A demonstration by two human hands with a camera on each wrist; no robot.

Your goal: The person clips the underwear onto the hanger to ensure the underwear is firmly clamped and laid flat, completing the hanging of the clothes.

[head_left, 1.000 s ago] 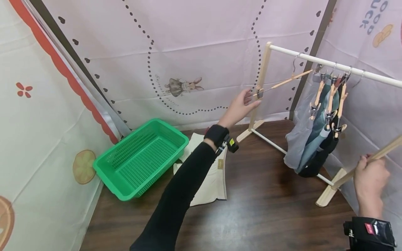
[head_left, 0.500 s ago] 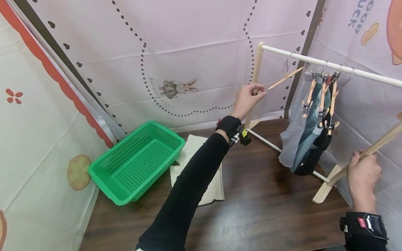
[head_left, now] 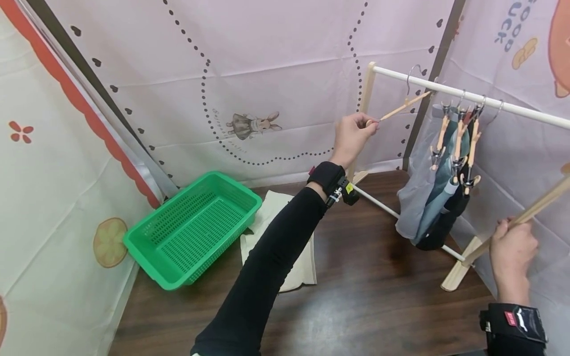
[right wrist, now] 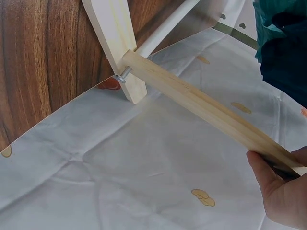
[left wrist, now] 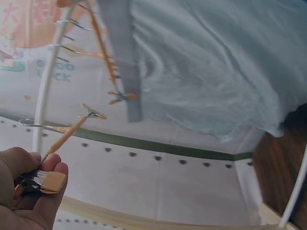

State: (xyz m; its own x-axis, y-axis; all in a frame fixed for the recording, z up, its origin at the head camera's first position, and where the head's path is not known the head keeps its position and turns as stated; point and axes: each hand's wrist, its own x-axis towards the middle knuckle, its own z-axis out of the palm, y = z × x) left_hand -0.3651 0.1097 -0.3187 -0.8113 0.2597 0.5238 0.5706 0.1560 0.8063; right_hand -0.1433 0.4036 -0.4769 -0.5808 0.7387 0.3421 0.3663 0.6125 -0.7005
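My left hand [head_left: 353, 138] pinches the near clip end of a wooden clip hanger [head_left: 406, 105]. In the left wrist view, a wooden clip [left wrist: 53, 182] lies against my fingers, and the hanger's other clip [left wrist: 92, 112] points away with nothing in it. The hanger's metal hook [head_left: 414, 73] is at the white rail [head_left: 476, 95]; whether it touches the rail I cannot tell. My right hand [head_left: 513, 257] grips the near wooden upright [head_left: 541, 202] of the clothes rack. Grey, blue-green and black garments [head_left: 429, 198] hang from other clip hangers farther along the rail.
A green plastic basket [head_left: 133, 237] stands on the dark wood table [head_left: 356, 306] at the left. Beside it lies folded cream cloth [head_left: 307, 267], partly hidden by my left arm. Printed fabric walls [head_left: 276, 59] close off the back and sides. The rack's lower white bar [head_left: 378, 201] runs near the table.
My left hand has moved right and up to the hanger's end and now pinches it. The hanger's hook sits higher against the rail. My right hand keeps its grip on the upright.
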